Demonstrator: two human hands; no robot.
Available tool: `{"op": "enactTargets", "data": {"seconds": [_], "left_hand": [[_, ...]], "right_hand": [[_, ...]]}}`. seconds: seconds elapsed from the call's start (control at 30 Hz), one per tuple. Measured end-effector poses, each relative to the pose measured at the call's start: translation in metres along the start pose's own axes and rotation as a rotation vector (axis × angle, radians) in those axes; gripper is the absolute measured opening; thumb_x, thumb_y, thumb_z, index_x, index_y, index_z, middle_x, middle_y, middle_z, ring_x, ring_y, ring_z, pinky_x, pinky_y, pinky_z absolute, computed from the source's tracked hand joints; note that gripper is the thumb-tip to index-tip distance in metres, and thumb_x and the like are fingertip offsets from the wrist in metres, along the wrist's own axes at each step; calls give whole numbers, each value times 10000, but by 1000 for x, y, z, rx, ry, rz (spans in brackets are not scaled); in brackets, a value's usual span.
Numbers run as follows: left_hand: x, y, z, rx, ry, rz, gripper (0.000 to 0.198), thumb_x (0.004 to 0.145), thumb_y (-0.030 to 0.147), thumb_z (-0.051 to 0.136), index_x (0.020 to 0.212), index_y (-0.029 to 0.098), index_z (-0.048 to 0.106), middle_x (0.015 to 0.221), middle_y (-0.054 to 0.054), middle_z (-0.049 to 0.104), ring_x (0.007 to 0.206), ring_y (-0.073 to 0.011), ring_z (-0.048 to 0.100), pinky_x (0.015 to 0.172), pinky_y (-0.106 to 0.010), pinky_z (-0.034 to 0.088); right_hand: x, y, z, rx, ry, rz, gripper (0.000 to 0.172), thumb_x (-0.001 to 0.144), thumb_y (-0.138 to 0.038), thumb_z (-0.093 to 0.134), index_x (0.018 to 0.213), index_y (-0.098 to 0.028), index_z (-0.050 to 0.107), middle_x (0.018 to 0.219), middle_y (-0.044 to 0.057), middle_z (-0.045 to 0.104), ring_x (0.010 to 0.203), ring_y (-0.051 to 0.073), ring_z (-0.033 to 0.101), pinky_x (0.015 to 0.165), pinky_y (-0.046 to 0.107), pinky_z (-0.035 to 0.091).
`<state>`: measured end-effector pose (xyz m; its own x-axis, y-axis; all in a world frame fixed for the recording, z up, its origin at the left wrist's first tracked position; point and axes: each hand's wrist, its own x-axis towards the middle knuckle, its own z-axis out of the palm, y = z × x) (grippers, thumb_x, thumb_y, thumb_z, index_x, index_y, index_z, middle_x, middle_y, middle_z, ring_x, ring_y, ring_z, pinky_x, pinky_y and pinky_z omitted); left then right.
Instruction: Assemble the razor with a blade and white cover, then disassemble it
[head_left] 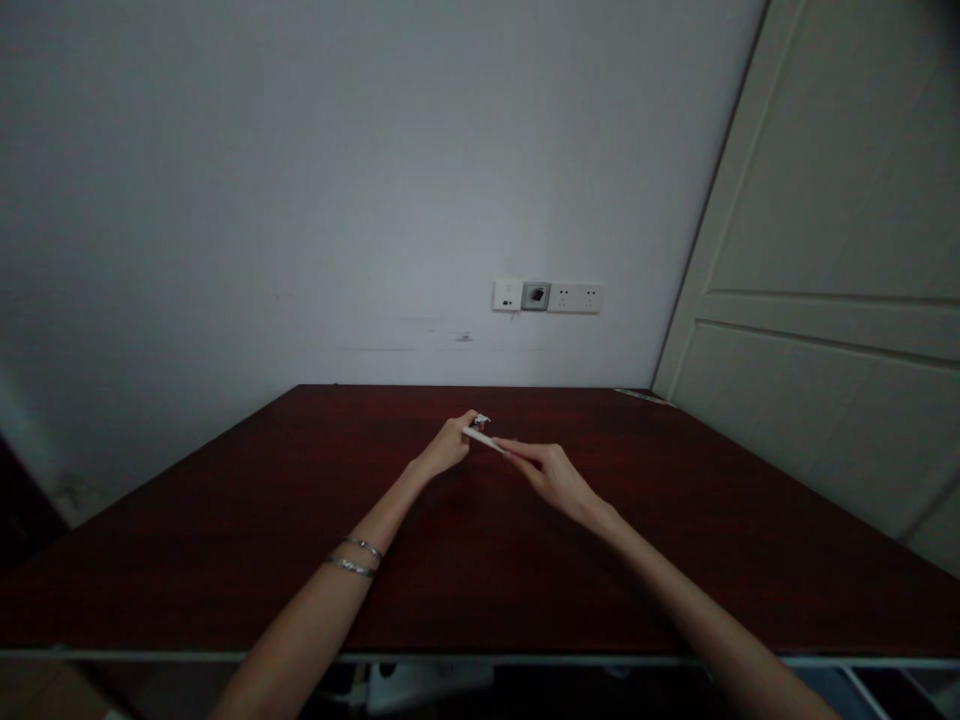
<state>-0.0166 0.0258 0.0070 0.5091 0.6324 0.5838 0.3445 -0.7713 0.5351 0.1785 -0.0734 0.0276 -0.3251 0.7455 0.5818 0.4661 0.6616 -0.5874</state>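
A slim white stick-shaped object [482, 438] is held above the table between my two hands; its exact kind is too small to tell. My left hand [448, 445] is closed around its left end, with two silver bracelets on that wrist. A small white piece with dark spots [481, 419] shows just beyond the left fingertips, and I cannot tell whether it joins the stick. From the right, my right hand [557, 476] pinches the stick's other end between thumb and outstretched fingers.
The dark red wooden table [247, 520] reaches back to a pale wall [360, 200]. Wall sockets [576, 297] sit above its far edge. A cream panelled door [832, 250] stands along the right side. A thin flat strip [643, 397] lies at the far right corner.
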Motion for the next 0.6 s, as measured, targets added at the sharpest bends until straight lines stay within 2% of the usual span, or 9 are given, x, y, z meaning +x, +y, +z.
{"op": "enactTargets", "data": {"seconds": [0.07,0.17,0.2,0.3,0.37,0.47,0.6], "left_hand": [[0,0,-1,-3,0,-4,205,789,53,427,927,131,557,847,-58,632,789,-132,591,743,-227,433],[0,2,-3,9,2,6,195,825,96,413,946,137,561,883,-70,635,819,-145,593,754,-240,431],[0,2,-4,13,-4,14,191,831,107,413,946,138,563,879,-69,635,818,-147,593,752,-241,431],[1,3,-5,11,-28,20,171,834,137,426,927,137,569,832,-54,631,773,-145,590,720,-234,433],[2,3,-4,-1,-25,16,166,835,148,431,922,134,571,829,-56,634,767,-147,592,716,-235,434],[2,3,-4,-5,-2,25,185,833,124,422,933,132,577,885,-76,643,827,-156,596,759,-246,429],[1,2,-4,6,-29,40,224,791,65,435,932,133,595,869,-66,649,821,-157,597,768,-248,430]], "right_hand": [[-1,-1,0,-11,24,3,341,855,-281,474,1174,-227,584,1142,26,624,1031,220,598,928,386,443],[-2,0,-2,-22,137,40,349,861,-280,463,1180,-201,581,1168,40,606,1069,220,575,944,377,429],[-3,0,-2,-22,114,41,348,861,-280,464,1179,-202,581,1164,41,610,1059,220,582,938,377,433],[-5,-1,-1,-13,-63,6,331,855,-278,476,1159,-228,596,1124,29,635,998,221,615,906,379,453],[-4,-1,-1,-8,-43,14,328,855,-282,476,1154,-231,601,1129,27,633,1008,222,610,909,378,450],[-2,0,-3,-3,112,68,337,858,-288,467,1160,-212,598,1153,36,619,1056,225,583,933,380,432],[0,-2,-3,0,-15,52,321,849,-288,481,1136,-232,615,1117,25,642,1033,227,596,922,381,439]]}}
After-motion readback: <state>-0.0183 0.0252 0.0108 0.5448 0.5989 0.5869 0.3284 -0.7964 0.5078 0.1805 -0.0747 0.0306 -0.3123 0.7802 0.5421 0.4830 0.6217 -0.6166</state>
